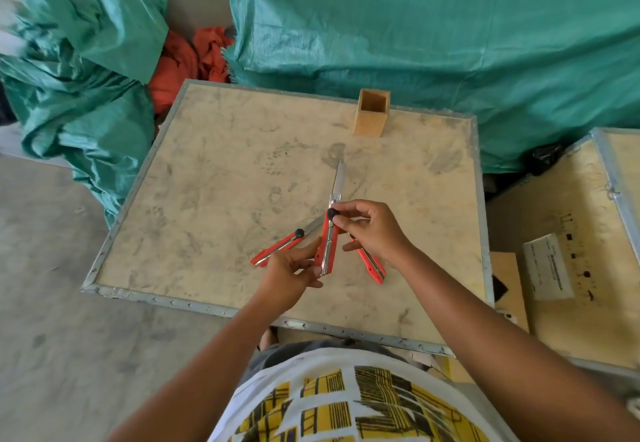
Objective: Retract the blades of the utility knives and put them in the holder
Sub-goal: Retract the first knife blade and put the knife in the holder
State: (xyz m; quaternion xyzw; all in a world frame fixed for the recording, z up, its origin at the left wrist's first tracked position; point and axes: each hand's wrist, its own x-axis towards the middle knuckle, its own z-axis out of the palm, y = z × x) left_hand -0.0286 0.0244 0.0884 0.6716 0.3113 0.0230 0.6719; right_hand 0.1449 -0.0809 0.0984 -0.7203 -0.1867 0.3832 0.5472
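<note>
I hold a red utility knife (328, 244) over the middle of the wooden crate top (214, 199), its long blade (339, 180) out and pointing away from me. My left hand (294, 273) grips the handle's lower end. My right hand (372, 225) pinches the black slider knob near the top of the handle. A second red knife (277, 247) lies to the left with its blade out. A third red knife (372, 265) lies to the right, partly hidden under my right hand. The square wooden holder (371, 113) stands upright by the far edge.
Green tarpaulin (433, 43) covers bulk behind the crate, with more heaped at the left (79, 71) beside red cloth (187, 61). A second crate (571, 251) with a white label stands at the right. Concrete floor (52, 286) lies to the left.
</note>
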